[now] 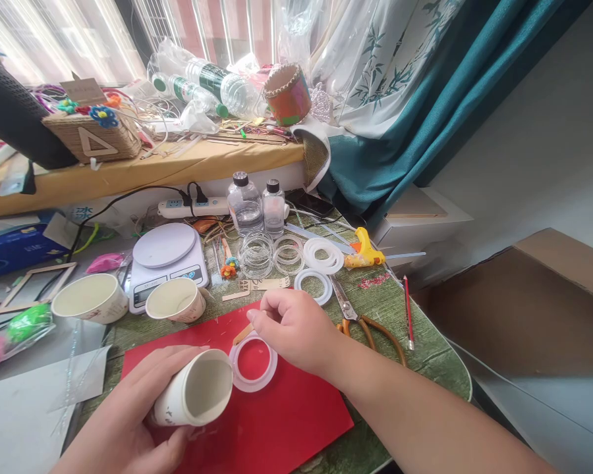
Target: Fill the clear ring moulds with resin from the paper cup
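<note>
My left hand [148,401] is wrapped round a paper cup [197,388], tilted with its mouth toward the right. Between the thumb and fingers of my right hand [291,329] is a wooden craft stick [243,334], its lower end at the upper rim of a translucent ring mold [268,377]. That mold lies on a red sheet [296,428], just right of the cup's mouth. I cannot make out what, if anything, fills the mold's groove.
Two paper cups [174,299] stand beside a white kitchen scale [170,263]. Behind are two clear bottles [247,204], stacked clear rings [257,253] and white ring molds [323,255]. Scissors [348,309], a yellow glue gun [364,250] and a red pencil [408,309] lie at right.
</note>
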A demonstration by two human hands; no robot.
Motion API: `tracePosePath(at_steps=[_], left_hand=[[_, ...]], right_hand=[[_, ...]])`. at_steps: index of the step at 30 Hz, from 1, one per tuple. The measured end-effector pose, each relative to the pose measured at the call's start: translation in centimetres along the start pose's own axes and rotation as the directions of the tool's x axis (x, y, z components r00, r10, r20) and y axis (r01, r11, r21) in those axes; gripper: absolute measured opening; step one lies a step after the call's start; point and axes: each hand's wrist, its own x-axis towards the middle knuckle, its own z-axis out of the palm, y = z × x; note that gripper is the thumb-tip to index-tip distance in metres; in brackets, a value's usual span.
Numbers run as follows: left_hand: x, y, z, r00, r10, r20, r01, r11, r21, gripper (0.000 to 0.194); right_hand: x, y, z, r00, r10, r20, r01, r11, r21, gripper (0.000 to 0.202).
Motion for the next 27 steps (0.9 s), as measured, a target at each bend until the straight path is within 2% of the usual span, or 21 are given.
tracePosePath(at_steps=[27], left_hand=[[0.22,0.26,-0.14,1.0,-0.022,-0.01,0.022,0.999,-0.027,0.05]], right_hand=[[-0.03,-0.12,-0.15,1.0,0.011,0.011,-0.011,1.0,0.0,0.038]])
